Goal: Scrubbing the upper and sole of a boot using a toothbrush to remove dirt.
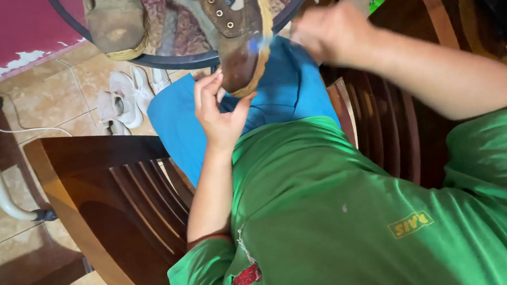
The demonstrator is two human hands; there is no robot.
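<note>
So the person in the green shirt is looking down at a worn brown boot that hangs off the edge of a round glass table, toe end dipping down over the lap. The left hand is under the boot's toe, fingers curled up and touching the sole edge there, more propping than clamping. The right hand is just beside the boot on the other side and it's blurred, so whether it's clenched or pinching something can't really be told. There's a small bluish smear between it and the boot's sole, too blurry to name.

A second dirty tan shoe sits on the table to the left. Blue shorts cover the lap under the boot. Dark wooden chairs stand on both sides, and a pair of white sneakers lies on the tiled floor under the table, near a white cable.
</note>
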